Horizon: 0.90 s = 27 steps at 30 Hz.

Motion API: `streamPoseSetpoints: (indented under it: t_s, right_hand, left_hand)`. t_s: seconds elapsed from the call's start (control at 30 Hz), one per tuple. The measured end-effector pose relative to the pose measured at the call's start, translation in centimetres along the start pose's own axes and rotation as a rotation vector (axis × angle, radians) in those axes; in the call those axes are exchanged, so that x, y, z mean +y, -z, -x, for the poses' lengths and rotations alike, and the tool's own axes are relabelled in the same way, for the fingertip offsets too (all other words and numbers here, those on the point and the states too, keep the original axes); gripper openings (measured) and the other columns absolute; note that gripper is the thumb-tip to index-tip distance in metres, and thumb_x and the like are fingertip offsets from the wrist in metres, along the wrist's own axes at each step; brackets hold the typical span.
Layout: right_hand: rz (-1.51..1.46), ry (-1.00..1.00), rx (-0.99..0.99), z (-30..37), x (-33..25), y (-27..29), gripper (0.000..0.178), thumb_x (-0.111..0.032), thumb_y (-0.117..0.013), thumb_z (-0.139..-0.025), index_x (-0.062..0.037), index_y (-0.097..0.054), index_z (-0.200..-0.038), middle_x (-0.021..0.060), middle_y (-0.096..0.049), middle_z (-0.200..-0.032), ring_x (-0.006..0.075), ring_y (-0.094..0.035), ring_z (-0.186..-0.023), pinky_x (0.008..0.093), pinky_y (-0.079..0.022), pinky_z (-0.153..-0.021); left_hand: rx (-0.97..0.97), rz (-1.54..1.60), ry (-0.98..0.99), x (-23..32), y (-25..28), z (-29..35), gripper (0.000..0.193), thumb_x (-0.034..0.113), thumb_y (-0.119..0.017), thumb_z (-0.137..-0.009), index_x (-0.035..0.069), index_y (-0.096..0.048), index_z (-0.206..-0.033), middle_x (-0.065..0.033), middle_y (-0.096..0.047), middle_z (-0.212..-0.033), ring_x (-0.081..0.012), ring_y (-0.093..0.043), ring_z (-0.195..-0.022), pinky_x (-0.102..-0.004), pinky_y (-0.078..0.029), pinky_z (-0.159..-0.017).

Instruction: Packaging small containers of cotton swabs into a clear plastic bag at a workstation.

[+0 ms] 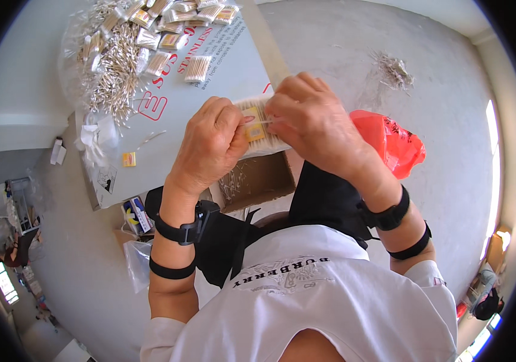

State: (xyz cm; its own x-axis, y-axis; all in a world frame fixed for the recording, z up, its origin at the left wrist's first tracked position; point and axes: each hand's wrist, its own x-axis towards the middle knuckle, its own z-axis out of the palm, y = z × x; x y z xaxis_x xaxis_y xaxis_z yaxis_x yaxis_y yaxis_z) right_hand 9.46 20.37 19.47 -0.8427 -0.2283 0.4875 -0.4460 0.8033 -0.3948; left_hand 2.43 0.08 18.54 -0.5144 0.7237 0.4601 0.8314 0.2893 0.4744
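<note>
My left hand and my right hand are close together over the table's near edge, fingers closed in a pinch. Between them is a clear packet of cotton swabs with a yellow label. A thin pale strip runs from one set of fingertips to the other across the packet; whether it is the packet's edge or a single swab I cannot tell. Beyond the left hand, another swab packet lies on the table. Loose cotton swabs form a heap at the far left, with several filled packets beside it.
The table has a printed grey cover. On it are a small yellow card and crumpled clear plastic. Below my hands stands an open cardboard box holding some swabs. A red plastic bag is right; a swab pile lies on the floor.
</note>
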Motion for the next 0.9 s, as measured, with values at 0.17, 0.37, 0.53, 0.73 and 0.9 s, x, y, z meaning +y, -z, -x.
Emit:
streamPoseSetpoints:
  t_s: [0.17, 0.37, 0.53, 0.73, 0.9]
  right_hand:
    - [0.068, 0.052, -0.105, -1.0, -0.2, -1.9, 0.01, -0.007, -0.066, -0.075, -0.0036, -0.06, -0.082, 0.0107, -0.059, -0.09, 0.0295, -0.057, -0.092, 0.0388, -0.047, -0.082]
    - [-0.032, 0.085, -0.024, -0.1, 0.3, -2.7, 0.014, -0.005, -0.064, -0.075, -0.0032, -0.054, -0.084, 0.0109, -0.054, -0.086, 0.0312, -0.054, -0.088, 0.0399, -0.045, -0.081]
    - [-0.121, 0.068, 0.034, 0.5, 1.0, -2.4, 0.021, 0.001, -0.068, -0.072, -0.0042, -0.051, -0.084, 0.0132, -0.052, -0.088, 0.0346, -0.051, -0.085, 0.0424, -0.046, -0.079]
    - [-0.115, 0.073, 0.035, 0.2, 0.8, -2.5, 0.023, 0.003, -0.069, -0.073, -0.0037, -0.051, -0.085, 0.0136, -0.053, -0.088, 0.0347, -0.051, -0.085, 0.0431, -0.047, -0.08]
    - [-0.104, 0.076, 0.025, 0.3, 0.8, -2.5, 0.022, 0.003, -0.069, -0.075, -0.0026, -0.051, -0.086, 0.0141, -0.053, -0.089, 0.0348, -0.051, -0.085, 0.0433, -0.047, -0.081]
  left_hand:
    - [0.023, 0.01, 0.085, 0.1, 0.5, 0.5, 0.017, -0.002, -0.069, -0.076, 0.001, -0.052, -0.08, -0.0127, -0.052, -0.077, -0.0336, -0.056, -0.077, -0.045, -0.047, -0.069]
    - [0.007, -0.11, -0.015, 1.0, 0.0, -0.8, 0.016, -0.001, -0.069, -0.073, 0.002, -0.053, -0.076, -0.011, -0.05, -0.074, -0.0312, -0.055, -0.075, -0.0421, -0.047, -0.069]
    - [-0.045, -0.142, -0.047, 0.6, 0.2, -1.2, 0.019, -0.004, -0.068, -0.069, 0.001, -0.051, -0.076, -0.0112, -0.051, -0.075, -0.0314, -0.055, -0.074, -0.0419, -0.047, -0.066]
    - [-0.01, -0.195, -0.04, -0.8, 2.3, 0.8, 0.019, -0.007, -0.064, -0.068, 0.002, -0.048, -0.074, -0.0115, -0.048, -0.072, -0.0311, -0.053, -0.072, -0.0421, -0.047, -0.065]
    - [0.018, -0.194, 0.003, -1.3, 3.4, 2.3, 0.021, -0.011, -0.061, -0.067, 0.002, -0.047, -0.075, -0.0119, -0.047, -0.072, -0.0316, -0.052, -0.07, -0.0429, -0.046, -0.062]
